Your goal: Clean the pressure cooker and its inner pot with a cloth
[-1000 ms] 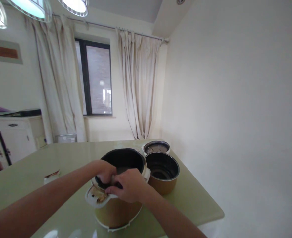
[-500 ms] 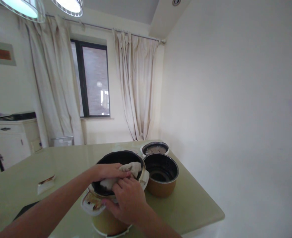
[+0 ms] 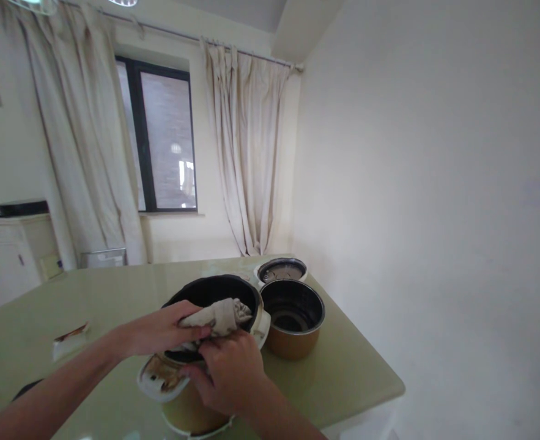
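Note:
A rice cooker body [image 3: 196, 406] with a dark interior and a stained white rim stands at the table's near side, its scorched hinge part toward me. Over its opening is a crumpled off-white cloth [image 3: 224, 316]. My left hand [image 3: 171, 328] is closed on the cloth from the left, with the thumb on top. My right hand [image 3: 235, 370] is closed at the near rim, its fingers curled against the cloth's lower edge and its thumb outside the cooker. Its fingertips are partly hidden.
A brown inner pot [image 3: 292, 343] with a dark inside stands just right of the cooker. Behind it lies a round lid [image 3: 282, 270]. A small white piece with a brown edge [image 3: 70, 342] is on the green table [image 3: 127, 293]. The wall is to the right.
My left hand has lifted and pulled the cloth slightly toward the left, so more of the cloth shows. My right hand stays at the near rim. The view has shifted a little.

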The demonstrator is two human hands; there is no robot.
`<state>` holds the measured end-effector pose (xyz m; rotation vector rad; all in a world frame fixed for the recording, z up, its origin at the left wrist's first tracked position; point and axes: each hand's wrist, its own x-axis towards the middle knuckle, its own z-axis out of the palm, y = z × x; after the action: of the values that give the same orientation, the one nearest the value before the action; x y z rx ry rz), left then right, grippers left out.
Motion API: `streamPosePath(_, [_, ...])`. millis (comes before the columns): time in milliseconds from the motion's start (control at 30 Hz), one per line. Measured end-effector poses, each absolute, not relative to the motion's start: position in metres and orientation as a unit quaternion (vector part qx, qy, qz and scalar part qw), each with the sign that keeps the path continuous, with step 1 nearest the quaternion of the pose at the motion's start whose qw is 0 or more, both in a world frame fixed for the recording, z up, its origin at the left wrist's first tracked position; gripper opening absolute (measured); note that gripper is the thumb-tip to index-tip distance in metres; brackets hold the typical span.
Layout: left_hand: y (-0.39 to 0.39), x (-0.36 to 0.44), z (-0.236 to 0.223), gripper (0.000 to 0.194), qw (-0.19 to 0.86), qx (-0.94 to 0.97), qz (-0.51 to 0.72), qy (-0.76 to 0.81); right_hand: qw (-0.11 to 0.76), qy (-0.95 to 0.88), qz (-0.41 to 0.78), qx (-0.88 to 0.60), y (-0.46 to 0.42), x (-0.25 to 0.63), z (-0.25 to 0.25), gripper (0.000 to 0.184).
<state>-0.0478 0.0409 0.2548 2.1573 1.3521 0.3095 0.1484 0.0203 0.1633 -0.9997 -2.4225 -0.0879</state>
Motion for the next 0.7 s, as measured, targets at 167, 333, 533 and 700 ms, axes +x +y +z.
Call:
streamPosePath(167, [0.038,-0.028,0.252,0.058,0.262,0.833,0.139,0.468,0.261,-0.875,-0.014,-0.407,0.016,0.147,0.165,0.048])
streamPosePath(333, [0.079,-0.044,0.261,0.058,0.235,0.817,0.19,0.491,0.28,-0.881,-0.019,-0.38,0.018,0.148,0.165,0.043])
streamPosePath(533, [0.123,-0.065,0.281,0.049,0.026,0.826,0.145,0.543,0.251,-0.887,-0.045,-0.384,0.022,0.146,0.159,0.049])
streamPosePath(700, [0.113,-0.029,0.241,0.028,0.075,0.876,-0.018,0.476,0.252,-0.883,-0.049,-0.393,0.022,0.146,0.159,0.045])
